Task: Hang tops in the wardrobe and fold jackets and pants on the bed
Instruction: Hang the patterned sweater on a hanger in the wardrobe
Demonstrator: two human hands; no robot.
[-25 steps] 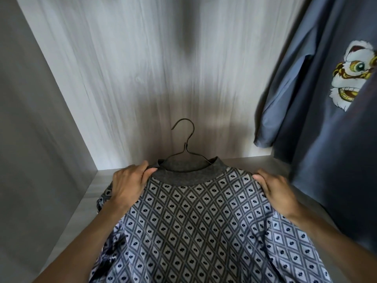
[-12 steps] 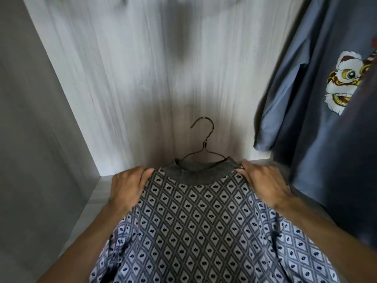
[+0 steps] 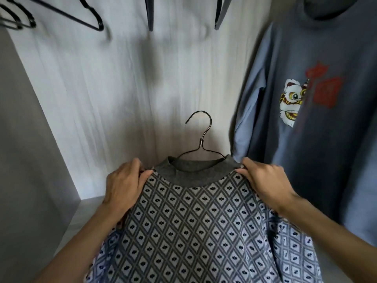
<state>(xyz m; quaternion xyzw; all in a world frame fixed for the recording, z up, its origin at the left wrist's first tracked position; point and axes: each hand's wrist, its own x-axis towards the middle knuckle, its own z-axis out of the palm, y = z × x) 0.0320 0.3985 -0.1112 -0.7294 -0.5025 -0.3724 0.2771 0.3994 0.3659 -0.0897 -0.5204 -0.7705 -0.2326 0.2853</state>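
A diamond-patterned grey and white top [image 3: 195, 227] with a dark grey collar sits on a thin metal hanger [image 3: 201, 137], whose hook sticks up above the collar. My left hand [image 3: 122, 186] grips the top's left shoulder, and my right hand [image 3: 265, 182] grips its right shoulder. I hold the top up inside the wardrobe, in front of its pale wood-grain back wall [image 3: 126, 94]. The hanger's arms are hidden inside the top.
A blue-grey T-shirt [image 3: 318, 123] with a lion-dance print hangs at the right. Several empty dark hangers [image 3: 89, 19] hang along the top edge. The grey side wall [image 3: 26, 160] stands at the left, and the wardrobe floor [image 3: 81, 217] lies below.
The top and hanger have risen and shifted right, closer to the blue T-shirt. The view has tilted up, bringing the empty hangers into sight. Both hands keep their grip on the shoulders.
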